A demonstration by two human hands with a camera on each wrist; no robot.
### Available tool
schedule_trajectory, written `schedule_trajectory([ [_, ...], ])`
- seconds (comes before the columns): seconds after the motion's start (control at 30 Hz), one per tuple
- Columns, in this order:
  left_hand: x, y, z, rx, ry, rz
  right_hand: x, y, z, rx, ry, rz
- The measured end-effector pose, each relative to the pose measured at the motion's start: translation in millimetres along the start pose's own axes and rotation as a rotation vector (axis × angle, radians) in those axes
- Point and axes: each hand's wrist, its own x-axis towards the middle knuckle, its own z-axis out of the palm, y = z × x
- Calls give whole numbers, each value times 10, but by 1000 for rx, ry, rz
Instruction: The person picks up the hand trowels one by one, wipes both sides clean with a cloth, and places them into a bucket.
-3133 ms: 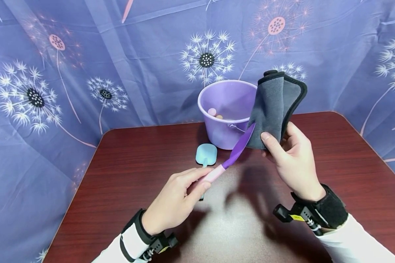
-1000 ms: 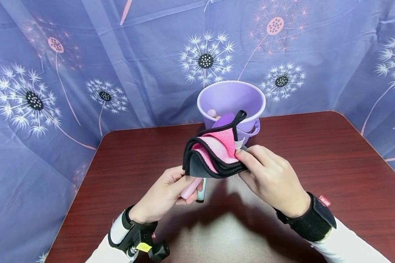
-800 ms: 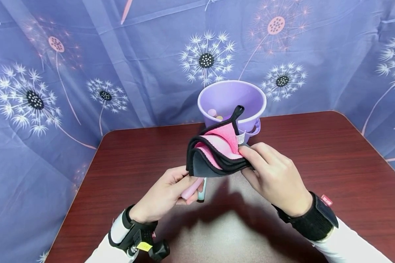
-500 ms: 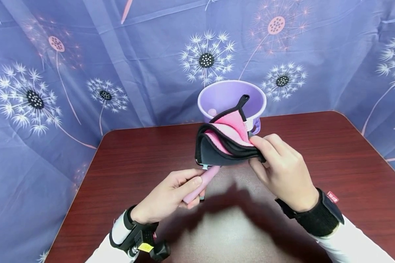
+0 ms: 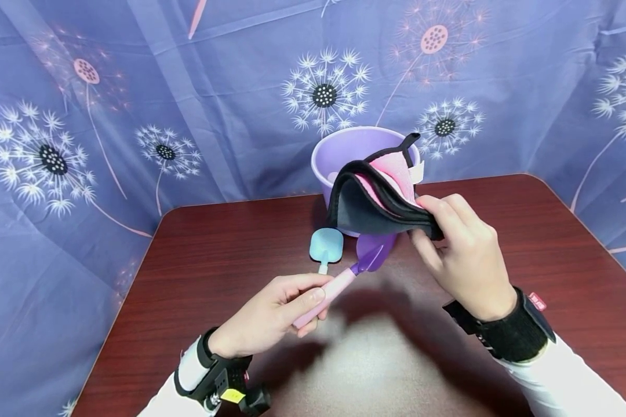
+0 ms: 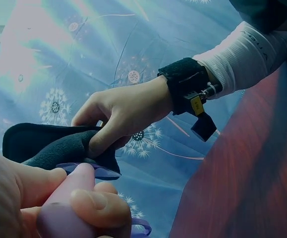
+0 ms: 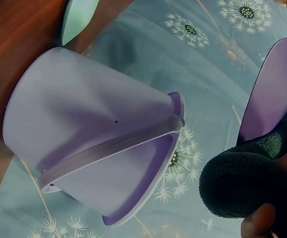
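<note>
My left hand [image 5: 276, 313] grips the pink handle [image 5: 326, 298] of a toy shovel. The shovel's purple blade [image 5: 367, 252] points up and away, just below a folded cloth [image 5: 370, 202]. That cloth is grey outside and pink inside, with black edging, a hanging loop and a white label. My right hand [image 5: 459, 255] pinches it between thumb and fingers, in front of the bucket's rim. In the right wrist view the blade [image 7: 272, 91] meets the rolled cloth [image 7: 242, 183]; the left wrist view also shows them close together.
A lilac bucket [image 5: 339, 145] with a handle stands at the back of the dark red table [image 5: 214, 249]; the cloth hides part of it. A light blue shovel [image 5: 326, 243] lies in front of it, its handle behind my left hand. A patterned blue curtain [image 5: 229, 87] hangs behind.
The cloth, earlier grey side out along the blade, turned pink side up over it. Lately my right hand has moved it up and right, uncovering the purple blade; my left hand keeps its grip.
</note>
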Motion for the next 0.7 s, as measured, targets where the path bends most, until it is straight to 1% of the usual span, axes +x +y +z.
schedule_trajectory([
  [0.2,2,6,7,16,-5,5,7,12,-1,12,10,63],
  [0.37,4,22,19,59,-8,44,14,17,-4,54,29,164],
  [0.43,2,22,28,98,10,45,15,26,-1,81,37,213],
  [0.53,-2,17,46,164,56,26,6,39,6,123,37,292],
  [0.6,-4,12,60,214,90,18,-5,39,8,159,21,352],
  [0.7,-3,7,83,308,149,38,-18,26,2,250,-23,449],
])
